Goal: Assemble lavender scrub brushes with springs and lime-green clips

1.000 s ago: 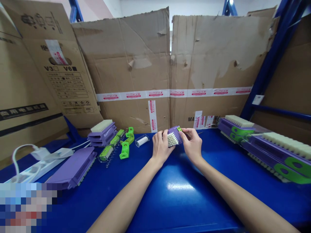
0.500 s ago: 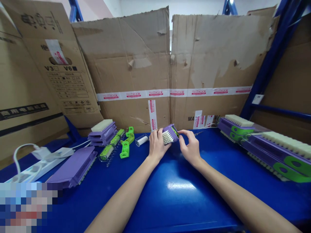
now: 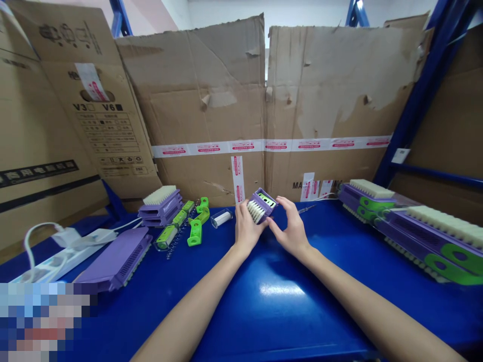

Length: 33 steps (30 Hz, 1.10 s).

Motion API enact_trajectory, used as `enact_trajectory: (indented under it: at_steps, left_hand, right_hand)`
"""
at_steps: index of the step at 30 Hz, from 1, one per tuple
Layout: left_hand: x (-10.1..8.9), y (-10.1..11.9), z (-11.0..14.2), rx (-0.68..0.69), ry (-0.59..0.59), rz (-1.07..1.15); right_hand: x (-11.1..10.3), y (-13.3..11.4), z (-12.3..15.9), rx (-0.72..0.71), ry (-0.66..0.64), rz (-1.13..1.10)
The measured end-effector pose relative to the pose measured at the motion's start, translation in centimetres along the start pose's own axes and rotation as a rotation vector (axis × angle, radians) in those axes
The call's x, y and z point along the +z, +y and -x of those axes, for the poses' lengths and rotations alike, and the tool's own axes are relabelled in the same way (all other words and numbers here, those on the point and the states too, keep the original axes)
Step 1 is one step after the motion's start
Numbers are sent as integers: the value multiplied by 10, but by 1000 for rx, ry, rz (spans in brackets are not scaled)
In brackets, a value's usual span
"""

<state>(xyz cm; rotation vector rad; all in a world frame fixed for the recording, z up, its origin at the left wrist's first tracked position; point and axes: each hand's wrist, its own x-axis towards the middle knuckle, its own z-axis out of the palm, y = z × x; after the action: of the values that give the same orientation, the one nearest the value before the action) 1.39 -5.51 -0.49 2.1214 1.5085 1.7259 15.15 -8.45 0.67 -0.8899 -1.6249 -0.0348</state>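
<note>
A purple brush head [image 3: 259, 207] with cream bristles is held up over the blue table by my left hand [image 3: 247, 229], whose fingers wrap round its left side. Its end faces right and shows a green part with dark slots inside the purple housing. My right hand [image 3: 292, 226] is beside that end, thumb and index finger apart; the thumb tip is at the brush head's lower corner, and I cannot tell if it presses on it. Left of my hands lie a clear case with a white piece [image 3: 222, 217] and several bright green plastic parts [image 3: 195, 233].
Further left are a row of green-topped pieces [image 3: 166, 236], a coil spring [image 3: 173, 244], stacked purple brush heads [image 3: 160, 206], a purple housing [image 3: 113, 256] and a white power strip [image 3: 64, 259]. Purple-and-green brushes [image 3: 430, 236] stand at right. A thin screwdriver-like tool [image 3: 306, 208] lies behind my right hand. Cardboard [image 3: 204, 115] walls the back.
The brush head has turned in my left hand, so its slotted green end now faces me more. My right thumb has moved left to its lower corner.
</note>
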Motion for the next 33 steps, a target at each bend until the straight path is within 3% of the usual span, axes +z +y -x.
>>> enact_trajectory:
  at_steps: [6,12,15,18,21,23,26,30,33]
  left_hand:
    - [-1,18,10,-128,-151,-4]
    - [-12,12,1,23,-244,-20]
    - [-23,-3,-13,123,-199,-204]
    - [-34,-24,-23,126,-157,-564]
    - [-41,-42,-26,-6,-214,-794]
    - [-43,-49,-26,-112,-300,-794]
    - [-44,-52,-32,-259,-294,-571]
    - [-45,-50,-44,-791,-119,260]
    - [-47,-51,-49,-996,-129,598]
  right_hand:
    - [2,11,-2,296,22,-232]
    - [-7,23,-8,368,44,-298]
    - [-8,28,-9,372,31,-306]
    - [-7,31,-8,369,18,-307]
    - [-7,31,-8,373,18,-307]
    - [-8,30,-8,377,17,-307]
    - [-9,29,-9,377,11,-309]
    - [-9,29,-9,379,8,-304]
    - [-9,31,-9,388,1,-307]
